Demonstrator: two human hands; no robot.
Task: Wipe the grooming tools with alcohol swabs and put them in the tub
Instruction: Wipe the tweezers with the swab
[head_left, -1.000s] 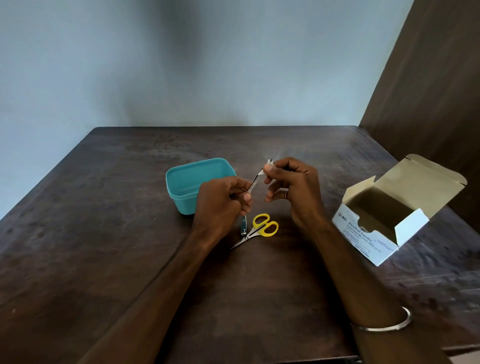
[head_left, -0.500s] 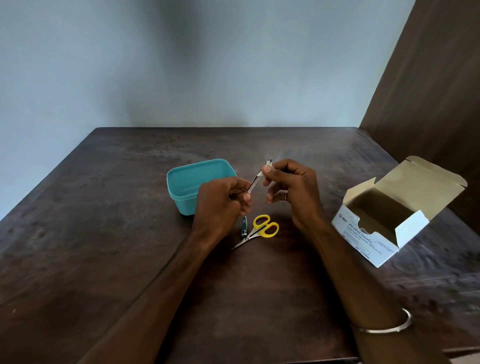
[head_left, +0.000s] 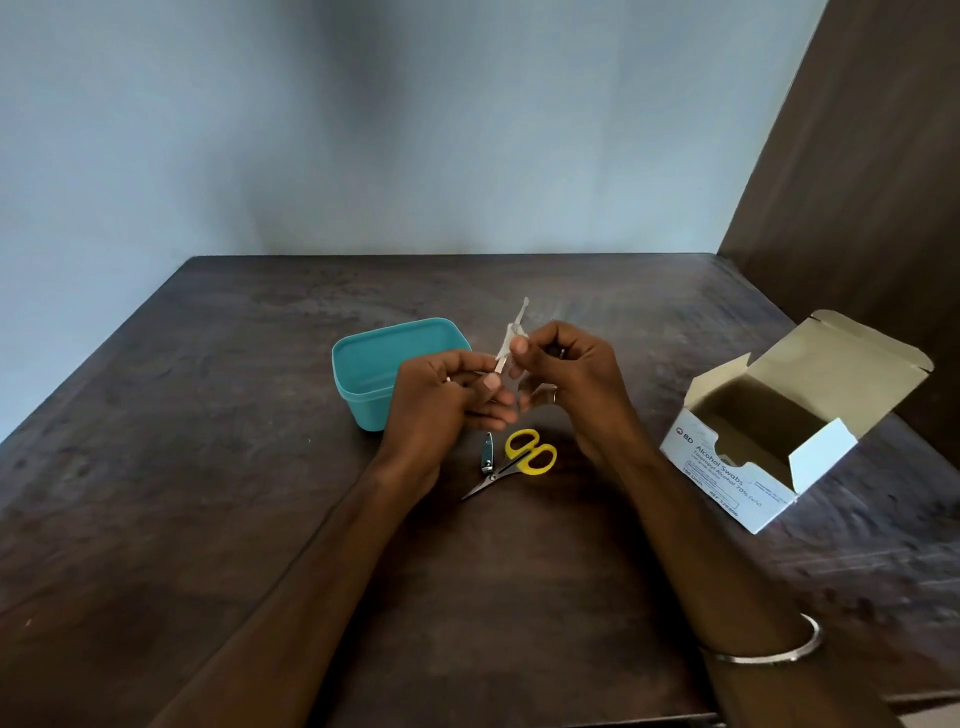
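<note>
My left hand (head_left: 447, 400) pinches the lower end of thin metal tweezers (head_left: 511, 335), which point up and away over the table. My right hand (head_left: 566, 374) pinches a small white swab around the tweezers' middle; the swab is mostly hidden by my fingers. The teal tub (head_left: 374, 374) stands open just behind my left hand. On the table below my hands lie a small nail clipper (head_left: 487, 452) and yellow-handled scissors (head_left: 519, 462), side by side.
An open white box of alcohol swabs (head_left: 753, 467) stands at the right, its flap raised. A dark wooden panel (head_left: 857, 156) rises along the table's right edge. A metal bangle (head_left: 779, 649) circles my right wrist.
My right hand has slid down the tweezers toward my left hand, so the tip now sticks out above my fingers. The tweezers stand a little more upright.
</note>
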